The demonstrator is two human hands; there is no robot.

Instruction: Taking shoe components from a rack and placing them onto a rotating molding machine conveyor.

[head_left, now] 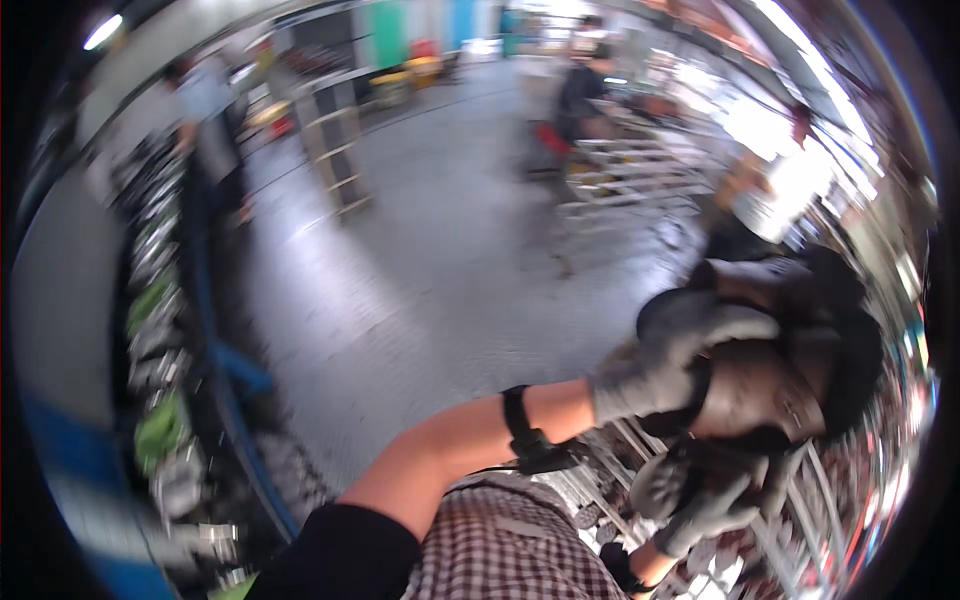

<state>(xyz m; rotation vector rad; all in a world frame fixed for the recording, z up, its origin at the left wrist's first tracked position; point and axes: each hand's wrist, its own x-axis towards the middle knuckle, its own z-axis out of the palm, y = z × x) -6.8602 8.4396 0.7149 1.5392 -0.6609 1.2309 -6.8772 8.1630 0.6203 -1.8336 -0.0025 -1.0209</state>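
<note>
My left hand (670, 355), in a grey work glove, reaches across to the right with its fingers wrapped round a dark, round flanged metal part (755, 390). Similar dark round forms crowd together around it, and blur hides where one ends and another begins. Lower down, my right hand (710, 515), also gloved in grey, is closed against the underside of this dark cluster. Its fingertips are partly hidden. A black strap with a small box (535, 440) circles my left wrist.
Metal racks with many parts (800, 510) stand beneath and beside my hands. To the left runs a conveyor line with metal and green parts (165, 430), with a person (210, 120) beside it. Another person (582, 95) sits farther off near a rack (640, 170). A ladder-like frame (335, 150) stands on the grey floor (440, 240).
</note>
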